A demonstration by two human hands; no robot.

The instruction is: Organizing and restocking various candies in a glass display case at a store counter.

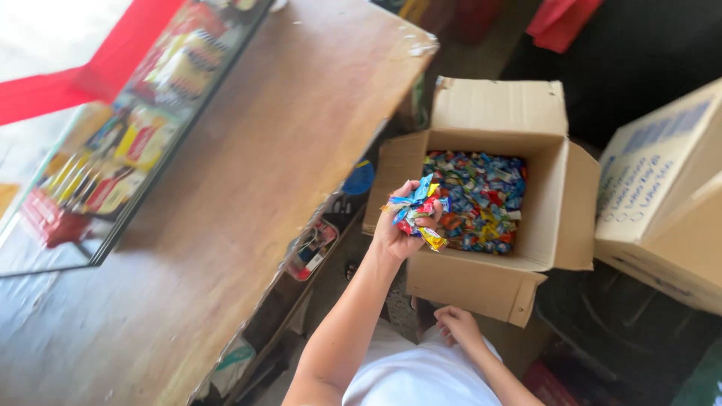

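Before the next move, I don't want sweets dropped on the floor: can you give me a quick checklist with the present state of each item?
1. Left hand closed on the handful of wrapped candies: ok, fingers curl around them.
2. No wrappers hanging loose: not ok, a yellow one sticks out below the fist.
3. Handful over the open cardboard box: not ok, it is at the box's near left edge, partly outside.
4. Box flaps open: ok, all folded outward.
5. Wooden counter beside the hand bare: ok.
6. Right hand free: ok, it holds nothing, low near the box's front corner.
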